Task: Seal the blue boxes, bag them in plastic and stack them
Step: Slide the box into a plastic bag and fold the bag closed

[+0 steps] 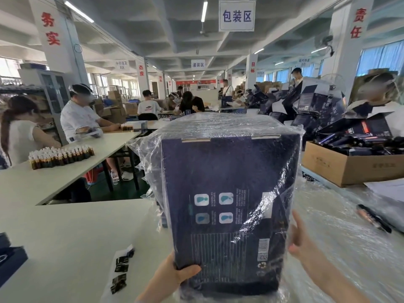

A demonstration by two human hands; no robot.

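A large dark blue box (227, 193) stands raised in front of me, its printed face with four pale icons toward the camera. A clear plastic bag (148, 154) covers its top and sides and hangs loose at the left. My left hand (175, 274) grips the box's lower left corner, thumb across the printed face. My right hand (300, 241) is at the box's lower right edge, fingers straight and slightly blurred; whether it touches the plastic is unclear.
A strip of dark stickers (121, 270) lies on the white table (65, 237) at left, with a blue box lid (11, 261) at the edge. Sheets of plastic (349, 248) cover the table at right, below a cardboard carton (349, 169) of dark boxes. People work at neighbouring tables.
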